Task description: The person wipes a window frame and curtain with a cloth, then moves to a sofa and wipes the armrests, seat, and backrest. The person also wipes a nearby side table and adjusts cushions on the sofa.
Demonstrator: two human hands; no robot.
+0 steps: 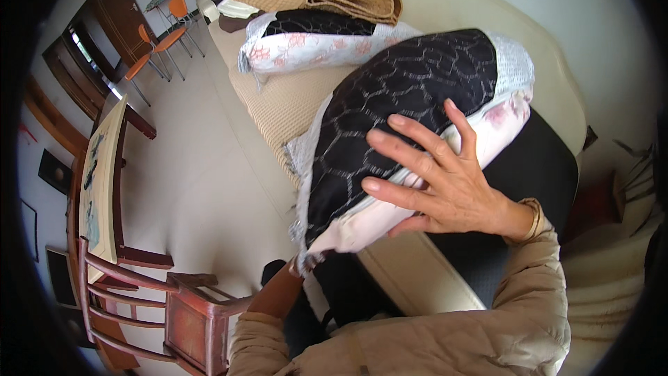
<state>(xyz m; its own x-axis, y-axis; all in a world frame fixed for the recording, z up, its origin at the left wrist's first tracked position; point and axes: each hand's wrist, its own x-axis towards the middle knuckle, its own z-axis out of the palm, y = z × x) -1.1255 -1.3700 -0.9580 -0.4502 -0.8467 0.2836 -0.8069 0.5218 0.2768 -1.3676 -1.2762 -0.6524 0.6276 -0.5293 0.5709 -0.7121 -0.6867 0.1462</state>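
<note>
A plump cushion [386, 94] is tilted up before me. Its cover is black with a silvery honeycomb pattern, edged in pale grey, and a white side with faint pink blotches faces me. My right hand [449, 177] lies flat against the side seam, fingers spread over both the black and the white cloth. At the cushion's lower left corner, my left hand [311, 262] grips the gathered end; most of its fingers are hidden by the cloth.
Behind it, a second cushion [313, 52] lies on the beige sofa [282, 99], with a folded tan woven mat [360, 0] on top. A reddish wooden chair [190, 318] and a table bearing a painting [99, 167] stand at the left. Orange chairs [169, 40] stand farther back.
</note>
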